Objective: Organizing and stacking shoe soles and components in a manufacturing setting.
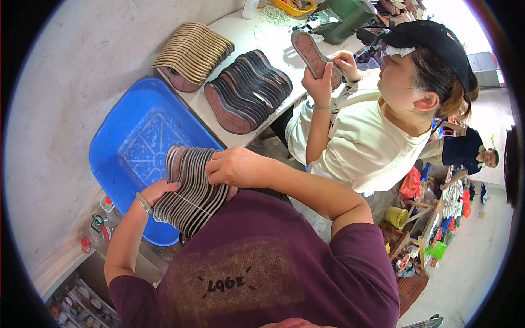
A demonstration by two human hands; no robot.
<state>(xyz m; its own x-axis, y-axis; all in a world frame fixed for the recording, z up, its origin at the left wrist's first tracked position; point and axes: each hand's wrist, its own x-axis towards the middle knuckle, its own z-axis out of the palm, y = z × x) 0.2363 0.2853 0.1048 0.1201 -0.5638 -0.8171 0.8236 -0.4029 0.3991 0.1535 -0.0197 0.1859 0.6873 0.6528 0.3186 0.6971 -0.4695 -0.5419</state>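
Observation:
A bundle of grey-edged shoe soles (188,180), standing on edge side by side with a thin string across them, is held against my front. My left hand (158,192) grips its left end. At the far right side, the curled fingers of my right hand (235,167) close on the soles' edges; the fingertips are partly hidden. Just beyond the bundle is a blue plastic basin (147,126). On the white table (229,34) lie a row of dark soles (249,90) and a tan-edged bundle tied with string (197,52).
To my right a co-worker (377,126) in a cream shirt holds one sole (314,57) in both hands. Plastic bottles (98,229) stand by the wall at left. A green boot (344,22) and a yellow basket (295,6) sit at the table's far end.

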